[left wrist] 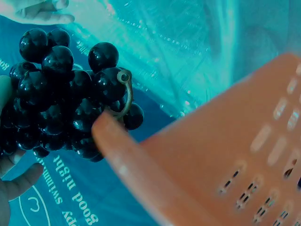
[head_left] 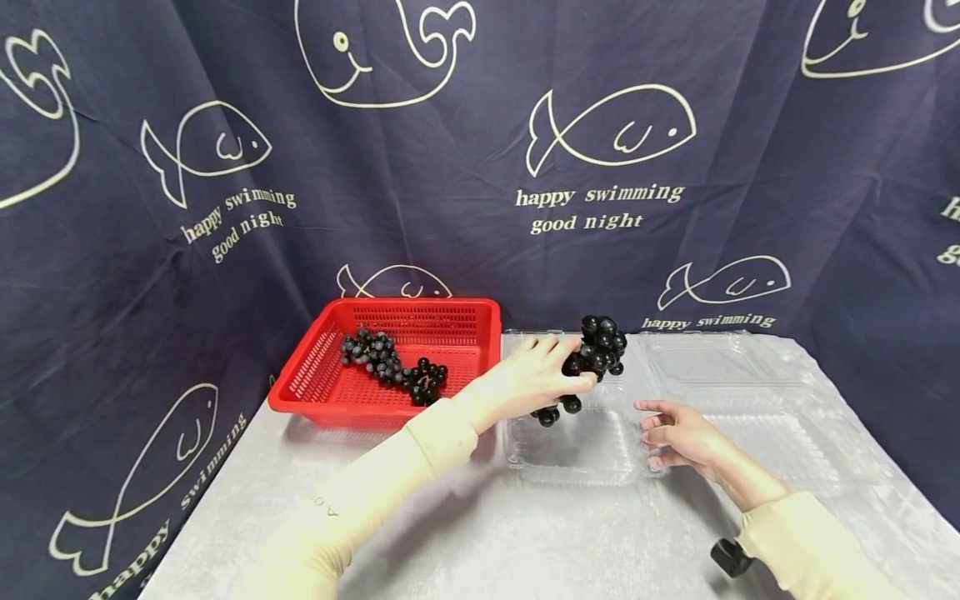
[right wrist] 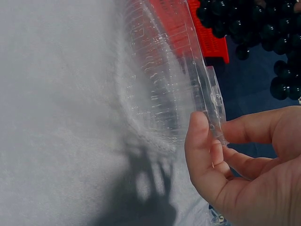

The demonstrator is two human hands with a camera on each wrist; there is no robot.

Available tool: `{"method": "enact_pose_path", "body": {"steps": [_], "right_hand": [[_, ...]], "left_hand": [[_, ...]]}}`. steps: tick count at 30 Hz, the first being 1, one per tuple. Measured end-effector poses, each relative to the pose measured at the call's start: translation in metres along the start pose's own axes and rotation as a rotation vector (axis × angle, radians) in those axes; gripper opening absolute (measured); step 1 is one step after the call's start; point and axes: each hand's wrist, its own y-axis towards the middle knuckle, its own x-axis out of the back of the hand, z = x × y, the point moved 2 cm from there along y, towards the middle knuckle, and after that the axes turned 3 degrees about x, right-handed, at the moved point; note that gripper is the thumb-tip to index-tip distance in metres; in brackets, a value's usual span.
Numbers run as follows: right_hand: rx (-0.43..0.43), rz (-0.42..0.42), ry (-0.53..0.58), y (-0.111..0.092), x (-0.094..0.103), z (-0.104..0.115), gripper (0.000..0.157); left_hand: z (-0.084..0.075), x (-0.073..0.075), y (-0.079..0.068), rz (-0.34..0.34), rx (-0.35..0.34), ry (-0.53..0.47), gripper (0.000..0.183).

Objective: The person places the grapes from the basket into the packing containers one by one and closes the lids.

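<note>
Left of centre, a red perforated basket (head_left: 337,412) holds grape clusters (head_left: 378,357). Mid-frame, the left hand (head_left: 531,377) grips a bunch of black grapes (head_left: 602,346) over a clear plastic clamshell (head_left: 577,454); supporting the bunch's dangling tail (stray berries could snag) seems wise. Right of centre, the right hand (head_left: 682,437) pinches the clamshell's edge, ideally lightly.

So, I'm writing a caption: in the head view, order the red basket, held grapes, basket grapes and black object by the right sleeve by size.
1. Red basket
2. Held grapes, basket grapes: too alike to rank
3. Black object
</note>
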Motion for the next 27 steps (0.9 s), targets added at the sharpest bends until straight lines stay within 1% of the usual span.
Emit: {"method": "enact_pose_path", "body": {"steps": [3, 7, 11, 14, 19, 24, 27], "right_hand": [[0.005, 0.01, 0.009, 0.0, 0.001, 0.0, 0.07], [0.018, 0.029, 0.023, 0.0, 0.002, -0.001, 0.071], [0.023, 0.033, 0.019, 0.0, 0.002, -0.001, 0.07], [0.015, 0.023, 0.014, 0.0, 0.001, -0.001, 0.07], [0.01, 0.017, 0.016, 0.0, 0.0, 0.0, 0.07], [0.003, 0.018, 0.021, 0.0, 0.0, 0.0, 0.07], [-0.001, 0.016, 0.022, 0.0, 0.0, -0.001, 0.069]], "left_hand": [[-0.004, -0.005, -0.002, -0.015, -0.031, 0.035, 0.022], [-0.007, -0.011, -0.007, 0.01, -0.077, 0.058, 0.026], [-0.01, -0.019, -0.013, 0.012, -0.107, 0.067, 0.024], [-0.011, -0.025, -0.016, -0.027, -0.113, 0.091, 0.023], [-0.014, -0.029, -0.017, -0.096, -0.122, 0.115, 0.031], [-0.021, -0.032, -0.019, -0.151, -0.155, 0.092, 0.04], [-0.026, -0.035, -0.02, -0.172, -0.178, 0.082, 0.04]]}}
